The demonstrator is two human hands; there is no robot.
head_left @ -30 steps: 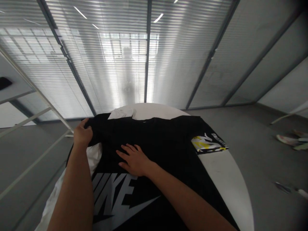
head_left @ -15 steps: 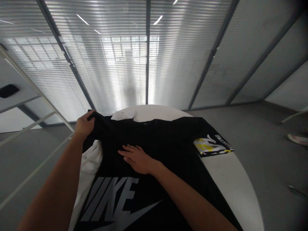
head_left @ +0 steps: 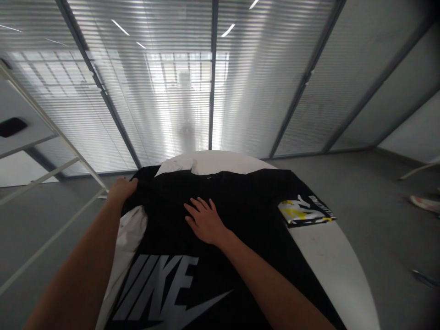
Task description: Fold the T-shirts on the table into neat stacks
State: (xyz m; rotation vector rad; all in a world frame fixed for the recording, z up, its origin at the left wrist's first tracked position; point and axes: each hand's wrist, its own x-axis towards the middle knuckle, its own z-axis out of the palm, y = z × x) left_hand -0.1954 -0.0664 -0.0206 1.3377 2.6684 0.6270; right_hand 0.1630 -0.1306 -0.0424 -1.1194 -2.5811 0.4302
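Observation:
A black T-shirt (head_left: 247, 215) with a large white logo lies spread over a round white table (head_left: 330, 256). My left hand (head_left: 121, 191) is closed on the shirt's far left edge, by the sleeve. My right hand (head_left: 205, 220) lies flat on the middle of the shirt, fingers stretched out and pointing away from me. The right sleeve carries a yellow and white print (head_left: 305, 211). White cloth (head_left: 129, 231) shows under the shirt on the left and at the far side of the table.
Glass walls with horizontal blinds (head_left: 192, 91) stand behind the table. A white metal frame (head_left: 51, 169) slants along the left. Grey floor surrounds the table, with shoes (head_left: 424, 204) at the far right.
My left hand has lowered the shirt's left edge back toward the table. My right hand has slid a little forward and to the right across the shirt.

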